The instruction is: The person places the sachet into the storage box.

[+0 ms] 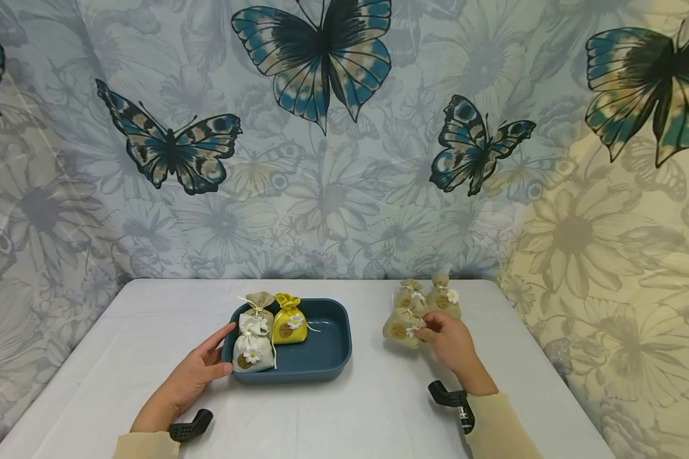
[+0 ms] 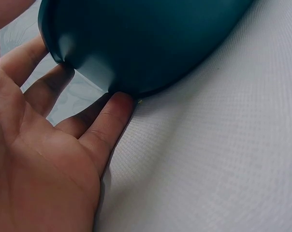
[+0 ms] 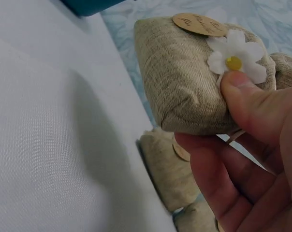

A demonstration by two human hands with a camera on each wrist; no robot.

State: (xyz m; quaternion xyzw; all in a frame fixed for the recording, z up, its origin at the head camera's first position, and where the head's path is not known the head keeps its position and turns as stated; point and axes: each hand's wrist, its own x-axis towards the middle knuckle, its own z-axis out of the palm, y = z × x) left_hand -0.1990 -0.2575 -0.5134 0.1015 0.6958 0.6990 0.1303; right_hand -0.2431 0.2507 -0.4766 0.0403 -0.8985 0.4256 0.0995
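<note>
My right hand pinches a beige drawstring sachet between thumb and fingers. In the right wrist view this sachet is raised over the white table, its round tag and white daisy showing, with the thumb by the flower. At the left end of a blue tray, my left hand touches the outside wall with extended fingers and thumb. The tray holds a white sachet in front, a beige sachet behind it and a yellow sachet beside them.
Two more beige sachets stand behind my right hand, one at the left and one at the right. A white cloth covers the table. Butterfly-printed fabric hangs behind its back edge.
</note>
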